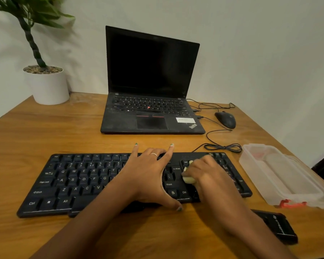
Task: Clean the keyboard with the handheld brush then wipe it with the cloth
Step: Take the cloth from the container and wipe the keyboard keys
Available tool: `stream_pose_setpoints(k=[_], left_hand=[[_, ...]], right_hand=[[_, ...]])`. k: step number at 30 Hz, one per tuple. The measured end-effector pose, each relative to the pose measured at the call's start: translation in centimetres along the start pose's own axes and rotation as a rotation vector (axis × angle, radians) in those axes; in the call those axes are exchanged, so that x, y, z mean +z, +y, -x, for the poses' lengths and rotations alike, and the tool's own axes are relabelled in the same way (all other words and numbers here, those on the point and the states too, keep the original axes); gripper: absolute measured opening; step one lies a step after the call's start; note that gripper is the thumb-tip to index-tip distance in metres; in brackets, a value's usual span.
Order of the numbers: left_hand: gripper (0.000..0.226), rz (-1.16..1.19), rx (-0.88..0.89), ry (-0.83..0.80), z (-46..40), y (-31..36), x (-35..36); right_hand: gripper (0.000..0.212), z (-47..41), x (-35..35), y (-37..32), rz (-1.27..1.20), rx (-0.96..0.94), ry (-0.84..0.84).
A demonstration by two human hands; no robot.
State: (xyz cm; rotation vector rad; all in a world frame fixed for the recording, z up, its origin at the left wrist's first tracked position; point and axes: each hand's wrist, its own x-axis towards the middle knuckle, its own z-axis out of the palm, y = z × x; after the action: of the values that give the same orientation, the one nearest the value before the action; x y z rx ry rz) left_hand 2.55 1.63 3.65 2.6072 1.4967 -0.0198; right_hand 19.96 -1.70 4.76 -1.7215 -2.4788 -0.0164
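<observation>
Right now the right hand [204, 174] curls over a small pale yellow wad [189, 179], likely the cloth, and presses it onto the keys just right of Enter; the hand is blurred. At its nine o'clock the left hand [150, 176] lies spread flat on the middle of the black keyboard [79, 182], fingers straight, thumb reaching over the near edge onto the worktop [45, 133]. At three o'clock from the keyboard sits a clear plastic box [284, 176]; at five o'clock, a black object [281, 228]. At twelve o'clock stands an open laptop [151, 81], a mouse [225, 119] to its right, a potted plant [45, 79] at ten o'clock.
</observation>
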Motion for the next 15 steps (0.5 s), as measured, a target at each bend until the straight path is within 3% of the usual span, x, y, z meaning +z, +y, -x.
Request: stream_pose_setpoints(k=[3,7,9,12,15], left_hand=[[0.134,0.000,-0.006,-0.004,0.1,0.1,-0.1],[0.135,0.009,0.004,0.009,0.1,0.3,0.0],[0.137,0.011,-0.008,0.008,0.2,0.3,0.1],[0.142,-0.015,-0.061,0.018,0.3,0.2,0.2],[0.146,-0.036,-0.095,0.042,0.2,0.1,0.3]], right_hand=[[0.030,1.6,-1.2,1.6,-0.212,-0.069,-0.009],[0.028,0.1,-4.5,2.9,-0.209,-0.112,-0.161],[0.027,-1.7,-5.1,3.4,-0.242,-0.002,-0.032],[0.024,-3.4,-3.8,4.3,-0.092,0.153,0.193],[0.025,-3.4,-1.5,4.0,0.056,0.198,0.098]])
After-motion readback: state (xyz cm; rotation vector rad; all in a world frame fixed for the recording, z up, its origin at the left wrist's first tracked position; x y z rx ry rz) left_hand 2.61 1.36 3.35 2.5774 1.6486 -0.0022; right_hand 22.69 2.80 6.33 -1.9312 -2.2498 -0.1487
